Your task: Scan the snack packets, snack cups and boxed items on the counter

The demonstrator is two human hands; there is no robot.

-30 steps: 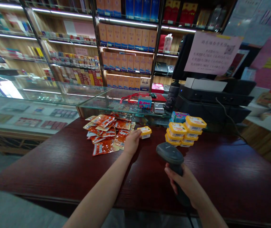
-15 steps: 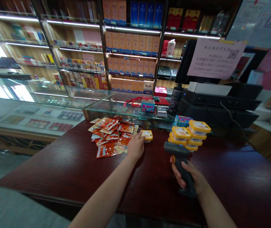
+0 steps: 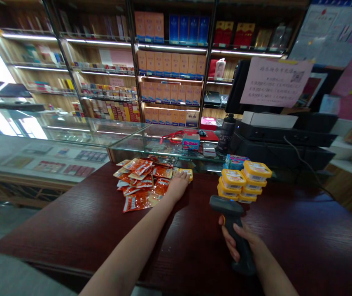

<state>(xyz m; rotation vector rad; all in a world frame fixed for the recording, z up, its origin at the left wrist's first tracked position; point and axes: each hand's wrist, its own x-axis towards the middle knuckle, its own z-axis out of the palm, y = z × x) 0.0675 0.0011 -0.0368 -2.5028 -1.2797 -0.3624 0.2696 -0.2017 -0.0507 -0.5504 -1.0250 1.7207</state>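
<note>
My left hand [image 3: 178, 186] reaches across the dark red counter [image 3: 80, 230] and rests on a small yellow-lidded tub [image 3: 187, 173], covering most of it. That tub lies beside a heap of orange snack packets [image 3: 141, 181]. My right hand [image 3: 246, 244] grips the handle of a black barcode scanner [image 3: 229, 205], held upright with its head toward a stack of several yellow-lidded tubs [image 3: 245, 180]. The scanner is just short of that stack.
A glass display case [image 3: 163, 144] runs along the back of the counter with a small blue box [image 3: 191, 141] and a dark bottle [image 3: 225, 133] on it. A black register [image 3: 283, 135] with a pink paper notice [image 3: 274, 80] stands at right. Shelves of boxed goods fill the wall.
My left hand has pushed the single tub away from me, up against the packets. My right hand has tipped the scanner upright and drawn it nearer the stack of tubs.
</note>
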